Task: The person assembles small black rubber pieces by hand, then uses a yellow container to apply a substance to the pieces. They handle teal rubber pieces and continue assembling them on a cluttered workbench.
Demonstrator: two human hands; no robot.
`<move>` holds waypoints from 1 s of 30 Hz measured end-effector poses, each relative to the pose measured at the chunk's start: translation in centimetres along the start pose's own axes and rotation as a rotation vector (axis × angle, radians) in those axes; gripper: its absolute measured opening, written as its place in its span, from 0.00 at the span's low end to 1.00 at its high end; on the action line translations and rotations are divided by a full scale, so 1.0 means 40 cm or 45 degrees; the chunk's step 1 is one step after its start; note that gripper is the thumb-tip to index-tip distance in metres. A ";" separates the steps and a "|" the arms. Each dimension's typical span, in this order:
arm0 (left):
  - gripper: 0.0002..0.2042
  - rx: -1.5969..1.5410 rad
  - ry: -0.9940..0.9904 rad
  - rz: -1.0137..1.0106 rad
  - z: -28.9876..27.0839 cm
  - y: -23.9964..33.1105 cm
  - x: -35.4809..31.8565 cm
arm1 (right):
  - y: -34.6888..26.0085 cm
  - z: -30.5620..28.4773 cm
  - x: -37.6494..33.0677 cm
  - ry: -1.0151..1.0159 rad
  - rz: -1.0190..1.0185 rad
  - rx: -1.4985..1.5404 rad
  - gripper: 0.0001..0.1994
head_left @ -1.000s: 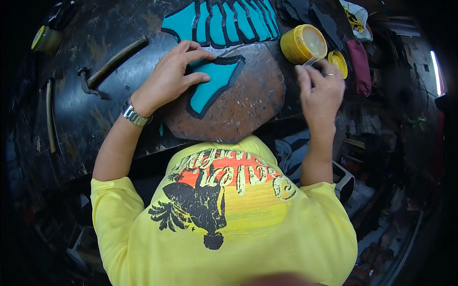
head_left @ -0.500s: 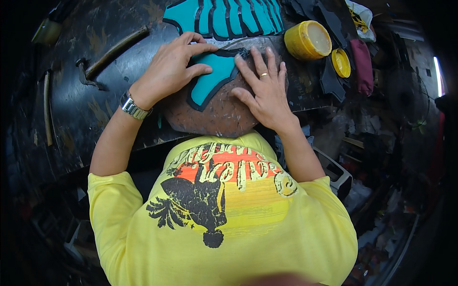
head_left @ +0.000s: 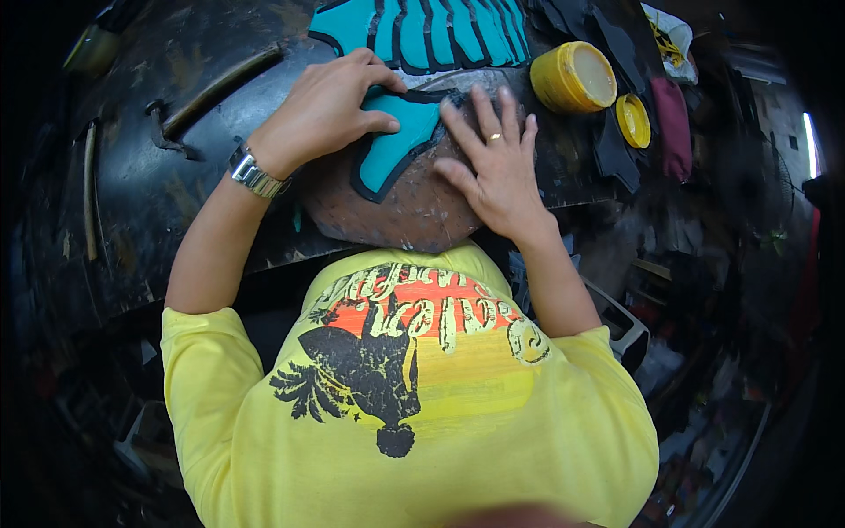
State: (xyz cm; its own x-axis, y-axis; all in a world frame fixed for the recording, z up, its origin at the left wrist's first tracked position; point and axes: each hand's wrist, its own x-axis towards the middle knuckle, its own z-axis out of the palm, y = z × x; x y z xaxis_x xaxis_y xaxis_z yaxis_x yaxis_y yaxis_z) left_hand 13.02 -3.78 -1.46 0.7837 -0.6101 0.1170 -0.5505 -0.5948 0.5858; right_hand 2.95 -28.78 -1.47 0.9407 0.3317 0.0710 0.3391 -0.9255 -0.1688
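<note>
By the worktop's [head_left: 119, 198] near edge, the left hand [head_left: 327, 104], thumb and forefinger apart, held a teal piece [head_left: 387, 157] against a brown slab [head_left: 396, 220]; the right hand [head_left: 502, 180] spread alongside.

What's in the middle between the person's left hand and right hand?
In the head view, a teal piece with black edges lies between the left hand and right hand, on a brown slab.

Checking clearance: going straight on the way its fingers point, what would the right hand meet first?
Past the single teal piece at its index finger, the right hand would likely meet the row of teal, black-edged pieces; with depth unclear, it might pass above them.
</note>
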 end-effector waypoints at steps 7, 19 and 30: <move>0.12 -0.106 0.169 0.083 0.014 -0.008 0.045 | -0.030 -0.037 -0.044 -0.012 -0.180 0.405 0.23; 0.11 -0.260 0.238 -0.331 -0.163 -0.289 0.116 | 0.091 -0.098 -0.012 0.653 0.116 0.805 0.14; 0.18 0.517 0.622 -0.065 -0.076 -0.161 0.120 | 0.289 -0.201 0.050 0.596 0.369 -0.358 0.17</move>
State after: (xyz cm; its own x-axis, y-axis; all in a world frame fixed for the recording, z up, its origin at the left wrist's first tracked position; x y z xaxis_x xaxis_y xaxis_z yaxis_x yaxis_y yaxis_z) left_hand 21.19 -1.27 -2.24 0.8000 -0.3238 0.5051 -0.4990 -0.8264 0.2607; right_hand 8.68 -40.27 4.62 0.8685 0.0030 0.4957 -0.0055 -0.9999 0.0155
